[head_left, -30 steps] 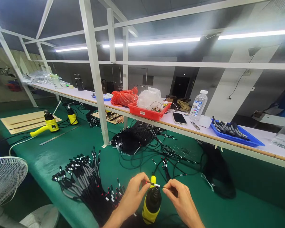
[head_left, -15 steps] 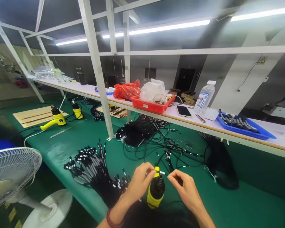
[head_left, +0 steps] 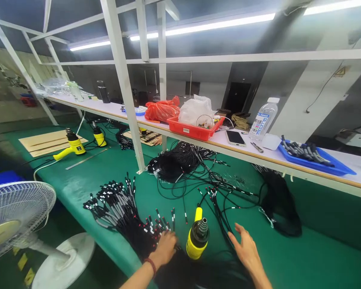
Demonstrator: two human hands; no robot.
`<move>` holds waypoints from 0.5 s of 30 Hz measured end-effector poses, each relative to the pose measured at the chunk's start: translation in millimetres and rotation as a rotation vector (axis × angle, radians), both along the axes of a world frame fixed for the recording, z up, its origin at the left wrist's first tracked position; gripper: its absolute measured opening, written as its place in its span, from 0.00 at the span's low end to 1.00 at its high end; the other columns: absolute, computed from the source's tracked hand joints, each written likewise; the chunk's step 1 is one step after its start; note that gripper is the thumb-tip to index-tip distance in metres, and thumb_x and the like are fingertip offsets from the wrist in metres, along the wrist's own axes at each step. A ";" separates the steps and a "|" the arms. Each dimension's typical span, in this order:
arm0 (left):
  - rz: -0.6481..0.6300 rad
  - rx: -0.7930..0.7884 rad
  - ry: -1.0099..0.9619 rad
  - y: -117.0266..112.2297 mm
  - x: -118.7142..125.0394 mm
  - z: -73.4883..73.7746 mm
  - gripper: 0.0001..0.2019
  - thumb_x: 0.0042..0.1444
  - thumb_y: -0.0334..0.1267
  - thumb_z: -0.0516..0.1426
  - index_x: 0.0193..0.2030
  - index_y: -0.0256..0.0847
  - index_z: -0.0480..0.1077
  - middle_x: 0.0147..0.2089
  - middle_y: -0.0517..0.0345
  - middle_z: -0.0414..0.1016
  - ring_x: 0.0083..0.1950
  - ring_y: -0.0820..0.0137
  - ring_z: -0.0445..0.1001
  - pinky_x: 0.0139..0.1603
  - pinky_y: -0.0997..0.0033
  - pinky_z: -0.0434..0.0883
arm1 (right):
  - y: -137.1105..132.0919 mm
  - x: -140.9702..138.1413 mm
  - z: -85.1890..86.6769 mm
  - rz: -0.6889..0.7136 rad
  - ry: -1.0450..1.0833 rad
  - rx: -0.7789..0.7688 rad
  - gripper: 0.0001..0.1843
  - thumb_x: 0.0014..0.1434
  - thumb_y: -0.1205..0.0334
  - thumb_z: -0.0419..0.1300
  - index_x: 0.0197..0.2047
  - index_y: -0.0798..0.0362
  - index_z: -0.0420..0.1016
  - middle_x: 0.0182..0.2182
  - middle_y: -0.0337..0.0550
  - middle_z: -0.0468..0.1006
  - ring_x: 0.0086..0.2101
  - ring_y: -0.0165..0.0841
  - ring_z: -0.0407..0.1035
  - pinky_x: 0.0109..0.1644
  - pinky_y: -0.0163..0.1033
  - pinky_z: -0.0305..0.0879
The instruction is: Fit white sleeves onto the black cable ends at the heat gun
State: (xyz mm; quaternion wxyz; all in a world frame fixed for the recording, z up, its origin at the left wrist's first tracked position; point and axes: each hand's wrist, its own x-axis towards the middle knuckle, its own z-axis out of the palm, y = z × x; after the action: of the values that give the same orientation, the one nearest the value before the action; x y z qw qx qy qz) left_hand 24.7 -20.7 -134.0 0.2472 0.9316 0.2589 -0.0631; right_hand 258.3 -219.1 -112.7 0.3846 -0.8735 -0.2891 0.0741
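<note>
With the upright yellow heat gun (head_left: 197, 235) as the dial's hub, a white pedestal fan (head_left: 15, 212) stood at nine o'clock, beyond the edge of the green bench mat (head_left: 60, 192). At ten o'clock, a fanned bundle of black cables (head_left: 123, 216), tipped in white and red, lay on the mat. The left hand (head_left: 165, 249), wearing a red beaded bracelet (head_left: 151, 265), rested on the bundle's ends at nine o'clock; whether it gripped any cable could not be told. The heat gun stood nozzle up between the hands, touching neither. Loose black cables (head_left: 219, 212) ran from twelve to two o'clock, passing just beside the right hand (head_left: 246, 255) at three o'clock, which was empty, its fingers spread. On the white shelf (head_left: 258, 154) at two o'clock sat a red tray (head_left: 186, 133), a phone (head_left: 235, 138), and a blue tray (head_left: 339, 168) of black parts.
</note>
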 end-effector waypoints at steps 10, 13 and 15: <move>-0.104 0.089 -0.091 9.4 -14.0 31.7 0.05 0.60 0.33 0.56 0.34 0.42 0.73 0.37 0.55 0.75 0.44 0.64 0.70 0.52 0.64 0.62 | -30.0 -28.0 13.0 0.293 0.073 0.086 0.17 0.60 0.51 0.53 0.44 0.51 0.76 0.41 0.47 0.81 0.42 0.39 0.76 0.47 0.40 0.73; -0.155 0.090 -0.109 0.9 -22.0 56.2 0.04 0.61 0.34 0.56 0.38 0.43 0.72 0.39 0.57 0.76 0.43 0.67 0.72 0.47 0.70 0.65 | -30.5 -41.7 21.2 0.434 -0.015 0.122 0.13 0.61 0.54 0.54 0.43 0.48 0.76 0.39 0.45 0.82 0.41 0.37 0.76 0.46 0.38 0.73; -0.226 0.097 -0.127 -13.8 -23.4 78.5 0.03 0.61 0.35 0.56 0.39 0.45 0.71 0.40 0.59 0.76 0.43 0.68 0.72 0.45 0.72 0.66 | -23.0 -60.0 18.4 0.516 -0.113 0.210 0.12 0.61 0.53 0.55 0.43 0.47 0.77 0.36 0.44 0.82 0.38 0.36 0.77 0.42 0.36 0.73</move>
State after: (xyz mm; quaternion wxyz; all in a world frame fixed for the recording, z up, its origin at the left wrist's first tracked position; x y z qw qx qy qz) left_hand 1.4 -34.4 -55.6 0.2088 0.9679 0.1389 -0.0191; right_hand 198.3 -242.2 -94.3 0.4246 -0.7291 -0.5291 0.0906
